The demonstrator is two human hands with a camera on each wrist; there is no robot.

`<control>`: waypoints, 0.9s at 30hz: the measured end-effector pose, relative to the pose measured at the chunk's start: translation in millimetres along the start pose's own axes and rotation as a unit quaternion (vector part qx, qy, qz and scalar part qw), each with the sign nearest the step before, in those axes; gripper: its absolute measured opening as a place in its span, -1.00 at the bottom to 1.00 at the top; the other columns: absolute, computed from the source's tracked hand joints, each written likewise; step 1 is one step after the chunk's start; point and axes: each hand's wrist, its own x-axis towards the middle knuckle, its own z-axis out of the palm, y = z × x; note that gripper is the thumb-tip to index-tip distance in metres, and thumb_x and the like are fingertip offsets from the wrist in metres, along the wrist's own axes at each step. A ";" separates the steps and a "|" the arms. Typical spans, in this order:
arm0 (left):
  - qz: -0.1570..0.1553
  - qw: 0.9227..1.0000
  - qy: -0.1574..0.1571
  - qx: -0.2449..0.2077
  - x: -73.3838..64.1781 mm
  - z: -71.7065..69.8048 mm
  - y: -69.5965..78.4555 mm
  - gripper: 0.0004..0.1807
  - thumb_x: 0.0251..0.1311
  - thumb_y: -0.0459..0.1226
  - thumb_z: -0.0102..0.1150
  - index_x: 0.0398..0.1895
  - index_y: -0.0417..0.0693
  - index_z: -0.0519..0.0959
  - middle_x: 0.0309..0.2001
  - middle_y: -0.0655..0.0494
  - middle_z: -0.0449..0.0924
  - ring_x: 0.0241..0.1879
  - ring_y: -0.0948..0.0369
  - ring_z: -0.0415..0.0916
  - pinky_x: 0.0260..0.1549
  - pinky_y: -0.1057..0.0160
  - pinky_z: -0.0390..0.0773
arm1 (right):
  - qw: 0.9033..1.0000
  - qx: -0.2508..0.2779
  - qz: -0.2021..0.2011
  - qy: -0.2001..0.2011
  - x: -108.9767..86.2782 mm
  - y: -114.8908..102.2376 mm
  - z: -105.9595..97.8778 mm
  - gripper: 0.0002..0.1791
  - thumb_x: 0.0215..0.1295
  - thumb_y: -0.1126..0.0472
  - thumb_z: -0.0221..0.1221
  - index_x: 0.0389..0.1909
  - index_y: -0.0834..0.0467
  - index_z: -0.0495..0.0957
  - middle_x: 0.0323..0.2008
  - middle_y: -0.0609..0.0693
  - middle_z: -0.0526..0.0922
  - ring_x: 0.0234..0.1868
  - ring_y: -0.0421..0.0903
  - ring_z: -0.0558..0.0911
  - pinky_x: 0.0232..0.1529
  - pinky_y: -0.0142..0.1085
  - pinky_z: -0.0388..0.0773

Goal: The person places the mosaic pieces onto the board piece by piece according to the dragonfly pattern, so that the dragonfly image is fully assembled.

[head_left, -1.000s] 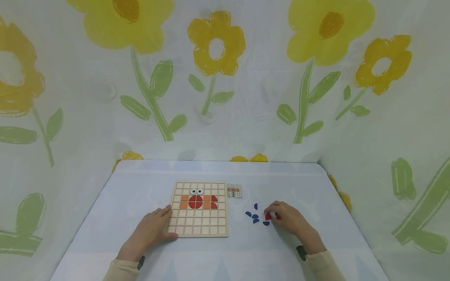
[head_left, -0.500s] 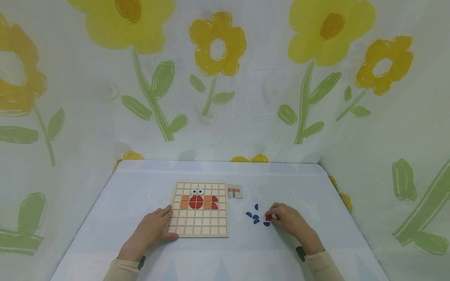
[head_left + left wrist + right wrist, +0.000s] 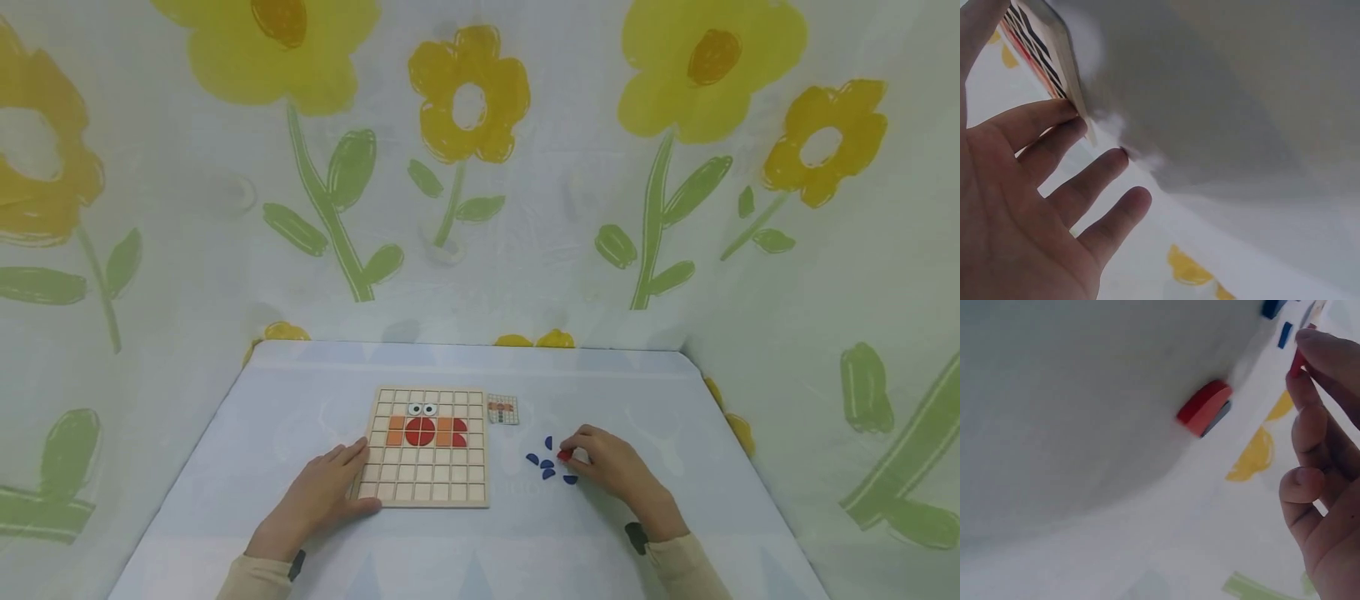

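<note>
A square wooden grid board (image 3: 420, 475) lies left of centre on the table in the head view. Orange squares, red quarter-round tiles and two round eye tiles (image 3: 423, 409) fill some of its cells. My left hand (image 3: 318, 492) rests against its left side, fingers extended along the edge and thumb by the front corner. Over the table right of the board, my right hand (image 3: 615, 467) pinches a small red tile (image 3: 565, 455) between thumb and forefinger. In the right wrist view another red tile with a curved edge (image 3: 1205, 407) lies below the hand, a darker piece behind it.
Several blue half-round tiles (image 3: 547, 464) lie loose between the board and my right hand. A small printed pattern card (image 3: 502, 409) sits beside the board's upper right edge. Behind the table (image 3: 300, 392) hangs a flowered cloth wall (image 3: 525, 283).
My right hand has picked up the red tile from among the blue pieces and shifted slightly left and away from me with it. The left hand stays on the board's edge.
</note>
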 end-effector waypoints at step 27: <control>0.004 1.000 0.002 0.007 3.0 0.7 -0.6 0.04 0.00 0.26 0.42 0.39 -0.29 0.43 0.44 -0.17 0.35 0.38 -0.31 0.26 0.32 -0.30 0.31 | 0.969 0.080 -0.200 0.121 88.2 -129.1 12.9 -0.71 0.24 0.05 0.44 -0.02 -0.06 0.72 -0.12 -0.21 0.66 -0.12 -0.15 0.67 -0.12 -0.45 0.65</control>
